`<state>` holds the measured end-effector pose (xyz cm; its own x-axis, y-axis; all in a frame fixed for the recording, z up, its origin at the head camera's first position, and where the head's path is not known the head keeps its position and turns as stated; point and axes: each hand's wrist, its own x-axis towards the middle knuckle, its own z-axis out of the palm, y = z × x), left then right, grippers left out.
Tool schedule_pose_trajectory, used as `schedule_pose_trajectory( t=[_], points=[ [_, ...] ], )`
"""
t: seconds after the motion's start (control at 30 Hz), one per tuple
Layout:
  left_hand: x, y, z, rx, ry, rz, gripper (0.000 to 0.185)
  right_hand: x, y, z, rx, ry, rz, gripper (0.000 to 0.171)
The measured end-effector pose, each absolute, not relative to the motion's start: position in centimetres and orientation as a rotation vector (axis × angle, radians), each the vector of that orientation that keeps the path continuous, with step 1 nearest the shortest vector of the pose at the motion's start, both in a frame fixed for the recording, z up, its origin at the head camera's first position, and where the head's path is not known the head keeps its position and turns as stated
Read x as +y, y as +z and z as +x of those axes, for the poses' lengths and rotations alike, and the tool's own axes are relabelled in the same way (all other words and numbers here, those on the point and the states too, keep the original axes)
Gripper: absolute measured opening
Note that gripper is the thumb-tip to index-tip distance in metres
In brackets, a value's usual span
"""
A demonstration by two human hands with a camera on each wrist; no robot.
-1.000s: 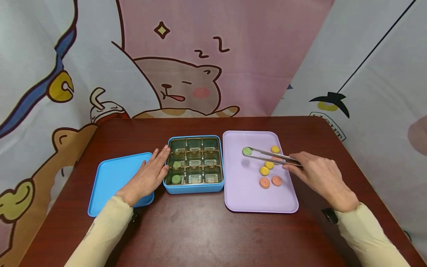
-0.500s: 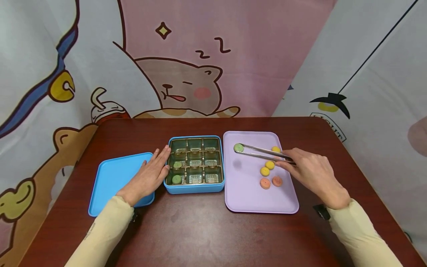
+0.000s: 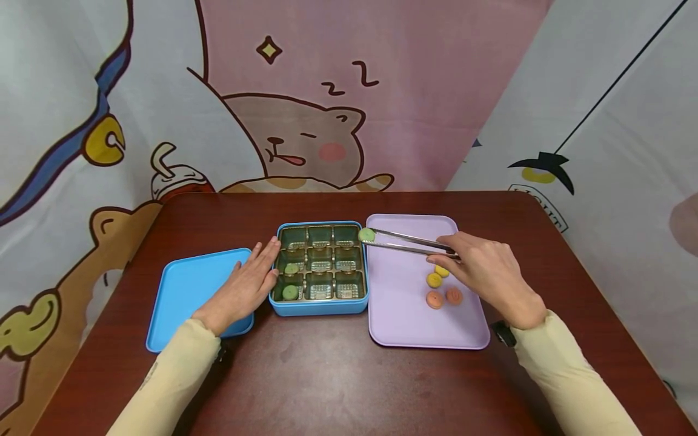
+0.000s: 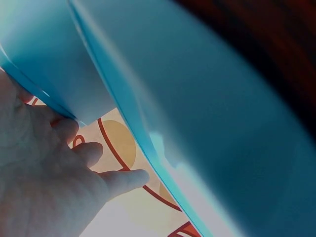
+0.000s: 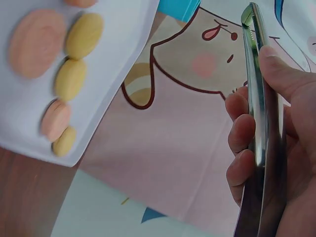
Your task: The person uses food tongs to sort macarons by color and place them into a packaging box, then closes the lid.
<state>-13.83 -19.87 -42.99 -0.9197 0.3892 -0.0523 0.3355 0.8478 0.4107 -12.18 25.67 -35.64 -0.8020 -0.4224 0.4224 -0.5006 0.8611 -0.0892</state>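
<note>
Metal tongs (image 3: 406,243) are held in the right hand (image 3: 482,269), with the fingers (image 5: 242,133) and thumb curled round them. A green sweet (image 3: 366,235) is pinched at the tips of the tongs. The sweet is held up in the air, right at the edge between the blue box (image 3: 319,306) and the purple tray (image 3: 400,315), over the box's far right corner. The left hand (image 3: 245,284) is laid flat with straight fingers, and nothing is gripped by it. It is pressed against the left side of the box and rests partly on the blue lid (image 3: 182,290). The box is split into nine small holes. Two green sweets (image 3: 290,292) are seen in the holes on the left side. Yellow sweets (image 3: 434,279) and pink sweets (image 3: 434,299) are left on the tray, near the right hand. The box, the lid and the tray are set side by side on the dark red worktop (image 3: 327,375). A cloth with a sleeping bear (image 3: 297,136) is hung behind.
</note>
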Motion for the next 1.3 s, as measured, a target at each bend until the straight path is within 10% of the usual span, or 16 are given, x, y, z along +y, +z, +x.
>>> schedule_pose_trajectory(
  t=[1.3],
  points=[
    [-19.9,-43.0,-13.8,2.91,0.633,0.583,0.061,13.6,-36.4,-18.7,-2.68,0.207,0.872,0.038]
  ],
)
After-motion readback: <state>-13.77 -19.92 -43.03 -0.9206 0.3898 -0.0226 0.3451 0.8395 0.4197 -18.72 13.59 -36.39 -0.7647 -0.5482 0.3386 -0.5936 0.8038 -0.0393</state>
